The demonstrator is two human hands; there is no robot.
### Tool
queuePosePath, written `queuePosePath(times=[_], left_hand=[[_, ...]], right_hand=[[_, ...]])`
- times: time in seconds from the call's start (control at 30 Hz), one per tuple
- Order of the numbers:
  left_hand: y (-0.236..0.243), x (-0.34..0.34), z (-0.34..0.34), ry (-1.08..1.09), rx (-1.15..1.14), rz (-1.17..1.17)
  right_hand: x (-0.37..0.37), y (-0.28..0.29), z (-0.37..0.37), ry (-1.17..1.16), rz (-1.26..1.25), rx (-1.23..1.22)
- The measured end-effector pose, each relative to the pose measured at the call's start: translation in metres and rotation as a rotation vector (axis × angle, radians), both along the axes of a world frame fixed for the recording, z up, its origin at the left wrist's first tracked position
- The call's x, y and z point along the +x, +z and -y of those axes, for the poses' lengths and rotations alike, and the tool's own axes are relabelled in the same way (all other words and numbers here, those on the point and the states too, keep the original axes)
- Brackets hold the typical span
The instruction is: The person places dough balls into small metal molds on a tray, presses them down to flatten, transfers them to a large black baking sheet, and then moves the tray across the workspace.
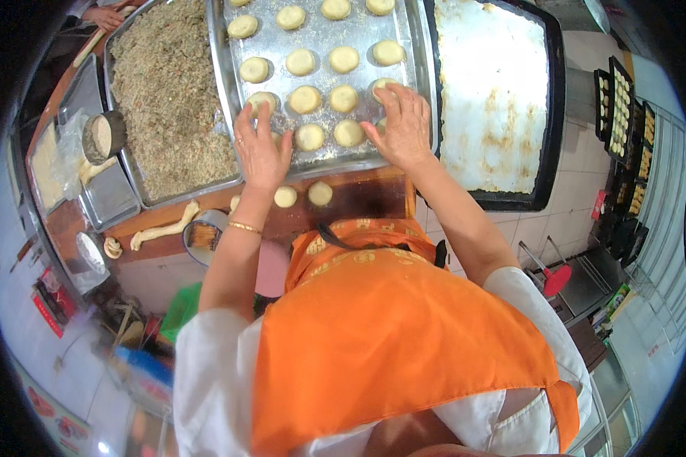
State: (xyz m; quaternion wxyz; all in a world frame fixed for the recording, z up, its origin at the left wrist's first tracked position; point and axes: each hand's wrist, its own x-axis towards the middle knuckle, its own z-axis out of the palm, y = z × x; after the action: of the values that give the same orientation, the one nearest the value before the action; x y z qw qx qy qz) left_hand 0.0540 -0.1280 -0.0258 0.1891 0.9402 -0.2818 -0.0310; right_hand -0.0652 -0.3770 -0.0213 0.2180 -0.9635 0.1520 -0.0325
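Dark cup (117, 139) of pale grainy stuff off to the left, then a big metal tray (194, 194) full of speckled filling (175, 99). Near the desk (366, 194) edge there's a round pot (213, 216), brown contents too unclear to name. The left hand (263, 156) is half open over dough rounds (344, 59) along the left side of the silver tray (322, 36), right hand (405, 131) same deal on the right; can't tell if either's gripping. Last up, a black-rimmed baking tray (492, 99), brown-stained.
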Motion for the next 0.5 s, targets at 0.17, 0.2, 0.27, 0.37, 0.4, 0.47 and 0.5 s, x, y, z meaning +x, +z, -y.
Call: queuePosePath(times=[0.17,0.2,0.27,0.37,0.4,0.47,0.5], left_hand=[[0.009,-0.014,-0.017,-0.088,0.310,-0.147],[0.009,-0.012,-0.015,-0.087,0.326,-0.160],[0.007,-0.009,-0.013,-0.079,0.345,-0.178],[0.006,-0.006,-0.018,-0.050,0.348,-0.170],[0.010,-0.007,-0.016,-0.040,0.329,-0.158],[0.019,-0.009,-0.012,-0.006,0.275,-0.167],[0.032,-0.010,-0.003,0.019,0.237,-0.189]], right_hand=[[-0.028,0.001,-0.012,-0.084,-0.190,-0.005],[-0.030,-0.006,-0.014,-0.078,-0.171,-0.009],[-0.030,-0.018,-0.011,-0.052,-0.143,-0.023],[-0.029,-0.018,-0.008,-0.002,-0.132,0.002],[-0.030,-0.017,-0.005,0.012,-0.137,0.012],[-0.035,-0.014,0.002,-0.087,-0.109,0.177],[-0.037,-0.011,0.008,-0.139,-0.096,0.255]])
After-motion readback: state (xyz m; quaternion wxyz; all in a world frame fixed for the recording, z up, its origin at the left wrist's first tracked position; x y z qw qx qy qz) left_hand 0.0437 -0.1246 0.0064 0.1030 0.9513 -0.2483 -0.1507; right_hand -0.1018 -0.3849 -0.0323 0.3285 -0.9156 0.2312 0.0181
